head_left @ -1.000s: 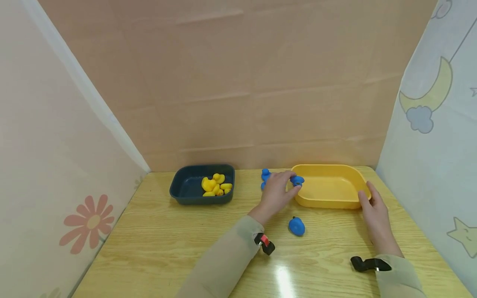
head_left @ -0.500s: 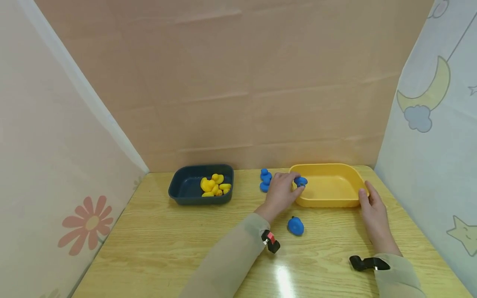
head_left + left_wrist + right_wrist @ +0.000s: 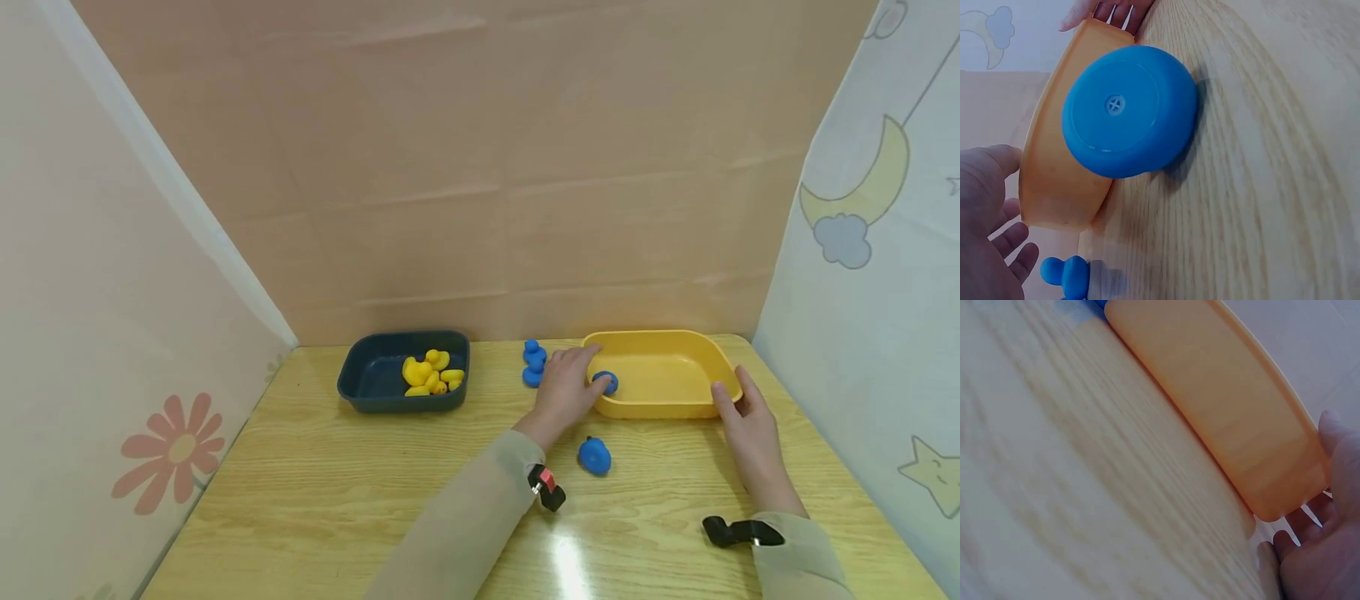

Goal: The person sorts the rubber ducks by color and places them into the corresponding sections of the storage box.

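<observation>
At the left end of the yellow tray [image 3: 667, 410], my left hand [image 3: 564, 387] is spread over the rim, its thumb beside a blue rubber duck [image 3: 606, 383] lying inside. The left wrist view also shows that hand [image 3: 985, 212] with fingers apart at the tray's end wall [image 3: 1063, 194]. My right hand [image 3: 752, 425] grips the tray's right end, thumb at the rim and fingers along the outside wall. Another blue duck [image 3: 595, 456] lies tipped over on the table in front of the tray, its round base [image 3: 1129, 112] large in the left wrist view.
Blue ducks [image 3: 533, 372] stand on the table just left of my left hand. Farther left is a dark blue tray [image 3: 367, 406] with several yellow ducks [image 3: 417, 372] in it. A brown backdrop [image 3: 450, 208] rises behind the table.
My left hand has moved right to the tray's rim with the blue duck and let go of it. The duck is now lower, inside the tray. The right hand stays at its end.
</observation>
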### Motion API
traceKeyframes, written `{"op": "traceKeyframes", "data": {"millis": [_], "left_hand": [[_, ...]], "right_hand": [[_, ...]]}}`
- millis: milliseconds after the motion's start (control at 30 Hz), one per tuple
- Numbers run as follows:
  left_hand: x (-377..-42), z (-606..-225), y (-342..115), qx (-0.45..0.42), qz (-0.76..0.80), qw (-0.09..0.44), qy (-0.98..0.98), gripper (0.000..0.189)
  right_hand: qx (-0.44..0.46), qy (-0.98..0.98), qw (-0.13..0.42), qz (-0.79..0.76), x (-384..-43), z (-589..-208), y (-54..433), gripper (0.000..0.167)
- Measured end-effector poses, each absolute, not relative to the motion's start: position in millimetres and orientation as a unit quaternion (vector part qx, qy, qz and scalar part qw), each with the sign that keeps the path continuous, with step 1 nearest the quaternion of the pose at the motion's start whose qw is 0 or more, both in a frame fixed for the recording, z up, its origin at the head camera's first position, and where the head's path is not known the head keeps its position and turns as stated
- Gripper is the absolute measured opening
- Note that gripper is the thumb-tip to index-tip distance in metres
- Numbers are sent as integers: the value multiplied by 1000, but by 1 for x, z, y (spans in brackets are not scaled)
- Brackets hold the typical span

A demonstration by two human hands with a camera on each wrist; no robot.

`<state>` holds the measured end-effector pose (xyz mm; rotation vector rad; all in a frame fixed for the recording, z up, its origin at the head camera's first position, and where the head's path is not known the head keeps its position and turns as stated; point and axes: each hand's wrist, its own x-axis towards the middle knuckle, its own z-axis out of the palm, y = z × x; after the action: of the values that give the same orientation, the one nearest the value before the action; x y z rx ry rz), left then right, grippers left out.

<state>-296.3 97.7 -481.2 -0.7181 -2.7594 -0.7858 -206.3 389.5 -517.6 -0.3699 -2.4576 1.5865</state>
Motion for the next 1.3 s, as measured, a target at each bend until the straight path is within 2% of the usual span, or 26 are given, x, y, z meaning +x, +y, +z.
{"op": "traceKeyframes", "data": {"millis": [400, 600, 867, 1167, 1300], "left_hand": [[-277, -475, 74, -216, -369, 97, -899, 57], [-256, -478, 61, -193, -427, 82, -879, 55], [-236, -487, 44, -207, -427, 57, -878, 53], [-228, -507, 28, -226, -485, -37, -844, 56], [-225, -516, 23, -273, -471, -65, -836, 61]], "right_hand": [[-122, -845, 103, 510, -207, -517, 387, 84], [-117, -844, 100, 514, -206, -517, 389, 83], [-114, -839, 103, 522, -206, -518, 390, 84], [-129, -832, 95, 531, -215, -516, 384, 87], [-127, -836, 93, 526, -215, -516, 383, 87]]}}
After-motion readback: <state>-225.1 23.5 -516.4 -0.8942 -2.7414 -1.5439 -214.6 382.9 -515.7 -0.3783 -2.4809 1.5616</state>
